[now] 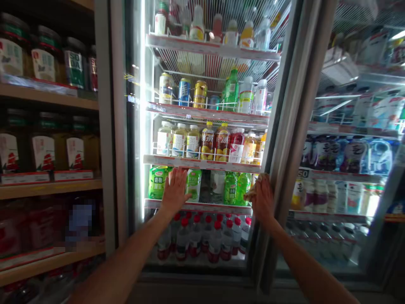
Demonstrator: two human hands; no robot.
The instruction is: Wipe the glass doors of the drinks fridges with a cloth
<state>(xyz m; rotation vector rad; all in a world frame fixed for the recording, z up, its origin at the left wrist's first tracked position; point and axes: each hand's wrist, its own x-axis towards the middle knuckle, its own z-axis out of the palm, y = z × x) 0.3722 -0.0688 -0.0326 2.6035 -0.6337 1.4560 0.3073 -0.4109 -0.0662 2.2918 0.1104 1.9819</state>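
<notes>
My left hand (pixel 176 189) is spread flat, apparently against the glass door (pixel 196 272) of a lit drinks fridge, in front of green bottles. It holds nothing. At the right edge of the same door, my right hand (pixel 263 198) is closed round a light, crumpled cloth (pixel 253 191), next to the metal door frame (pixel 286 126). Behind the hands stands a row of green drink bottles (pixel 193 184), one partly covered by my left fingers. Above them, a shelf holds bottled teas and juices (pixel 208 141).
Cans (pixel 200 93) and more bottles fill the upper fridge shelves. Red-capped bottles (pixel 214 242) crowd the bottom. On the left, wooden shelves (pixel 47 95) carry dark bottles with pale labels. A second glass-fronted fridge (pixel 343 173) with drinks is at the right.
</notes>
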